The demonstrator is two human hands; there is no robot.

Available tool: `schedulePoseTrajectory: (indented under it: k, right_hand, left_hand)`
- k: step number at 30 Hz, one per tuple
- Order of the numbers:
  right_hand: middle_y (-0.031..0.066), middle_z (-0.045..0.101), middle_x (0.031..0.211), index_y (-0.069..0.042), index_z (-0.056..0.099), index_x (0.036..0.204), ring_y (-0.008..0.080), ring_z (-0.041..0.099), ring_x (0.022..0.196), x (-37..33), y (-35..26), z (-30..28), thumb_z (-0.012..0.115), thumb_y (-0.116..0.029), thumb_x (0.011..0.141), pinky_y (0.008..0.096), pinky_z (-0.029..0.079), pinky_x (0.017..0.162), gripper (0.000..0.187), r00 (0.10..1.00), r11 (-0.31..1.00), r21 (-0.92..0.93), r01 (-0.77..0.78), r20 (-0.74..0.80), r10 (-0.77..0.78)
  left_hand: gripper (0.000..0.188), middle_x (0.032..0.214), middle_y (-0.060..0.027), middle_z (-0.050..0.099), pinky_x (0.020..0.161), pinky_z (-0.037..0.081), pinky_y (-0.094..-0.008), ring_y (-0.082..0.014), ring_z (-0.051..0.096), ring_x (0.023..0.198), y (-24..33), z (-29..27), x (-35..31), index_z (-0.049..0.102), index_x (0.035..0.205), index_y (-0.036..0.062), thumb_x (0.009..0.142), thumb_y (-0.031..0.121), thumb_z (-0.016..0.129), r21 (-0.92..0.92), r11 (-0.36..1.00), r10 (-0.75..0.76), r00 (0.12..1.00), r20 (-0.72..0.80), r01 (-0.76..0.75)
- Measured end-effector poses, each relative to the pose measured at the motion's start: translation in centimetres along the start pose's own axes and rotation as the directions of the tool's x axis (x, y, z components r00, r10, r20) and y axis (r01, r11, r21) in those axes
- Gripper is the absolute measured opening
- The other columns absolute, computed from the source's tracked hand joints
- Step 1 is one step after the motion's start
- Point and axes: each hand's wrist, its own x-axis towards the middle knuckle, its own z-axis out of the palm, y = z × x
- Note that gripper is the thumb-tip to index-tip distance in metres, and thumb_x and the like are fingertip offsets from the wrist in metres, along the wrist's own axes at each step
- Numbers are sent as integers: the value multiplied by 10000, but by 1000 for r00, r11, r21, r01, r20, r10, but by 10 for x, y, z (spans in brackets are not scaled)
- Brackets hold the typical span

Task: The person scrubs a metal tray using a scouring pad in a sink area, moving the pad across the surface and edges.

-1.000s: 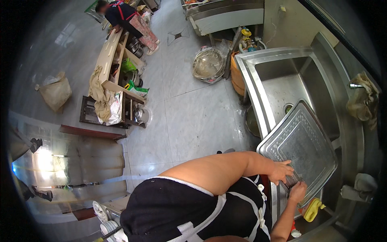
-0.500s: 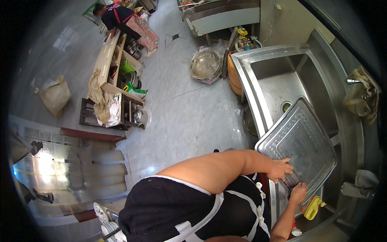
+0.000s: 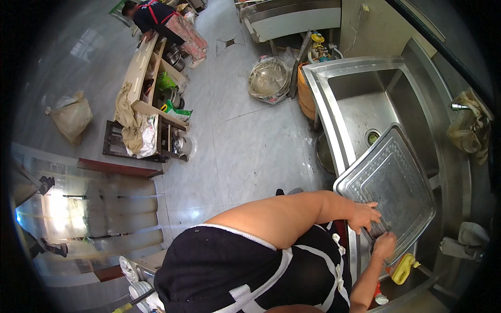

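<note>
A large rectangular metal tray [image 3: 399, 182] lies tilted across the steel sink. My left hand [image 3: 364, 215] rests on its near edge, fingers spread and holding nothing. Just below it, my right hand [image 3: 385, 244] is closed at the same edge. A small grey, mesh-like patch [image 3: 380, 228] shows between the two hands; I cannot tell what it is, nor whether the right fingers grip it. A yellow plastic bottle [image 3: 403, 269] lies beyond my right hand, in the near basin.
The far sink basin [image 3: 360, 109] has a drain. A bagged faucet [image 3: 462, 107] stands along the back wall. On the floor are a plastic-wrapped round bundle [image 3: 269, 80] and a cabinet [image 3: 148, 78] with pots. Another person [image 3: 162, 23] bends over the cabinet's far end.
My right hand has shifted slightly up along the tray's edge. My left fingers are bent a little more. The tray has hardly moved, and the view has shifted slightly.
</note>
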Motion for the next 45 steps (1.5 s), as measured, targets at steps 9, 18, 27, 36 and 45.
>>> schedulePoseTrajectory:
  k: [9,18,27,36,45]
  right_hand:
    - [161,580,956,-37,585,873,372,590,874,-13,-42,-16,530,-226,875,473,474,714,197,997,994,84,76,-17,-75]
    - [173,600,961,-26,601,905,382,589,892,-13,-37,-14,524,-225,881,474,469,735,215,995,994,59,96,-18,-95]
    - [179,606,1059,-34,626,997,387,609,910,-14,13,-19,531,-211,873,489,486,739,236,968,969,-42,-244,51,246]
    - [168,618,1062,-64,657,954,347,609,946,-11,-10,-16,530,-273,874,439,495,815,257,997,995,89,-50,68,44]
    - [173,626,1028,-73,649,926,360,605,966,-14,-26,-11,466,-274,878,457,492,818,277,998,983,178,-40,50,31]
  left_hand:
    - [435,1346,-128,439,1077,108,-621,-333,269,1343,-10,2,2,685,1052,133,701,389,712,-57,998,39,999,25,-37]
    - [547,1388,-121,410,1113,155,-523,-328,255,1357,-13,-36,-42,603,1190,149,714,403,696,37,997,70,998,-4,-69]
    - [586,1391,-118,413,1073,228,-484,-336,297,1331,-12,-46,-61,588,1207,157,694,416,704,127,992,5,999,-45,1]
    - [597,1380,-131,432,1039,284,-500,-378,345,1297,-14,-54,-52,585,1192,138,651,330,748,-12,1000,21,996,-86,-23]
    - [575,1404,-89,395,1077,246,-484,-306,280,1345,7,-69,-41,529,1263,150,752,357,692,103,988,-123,990,76,115]
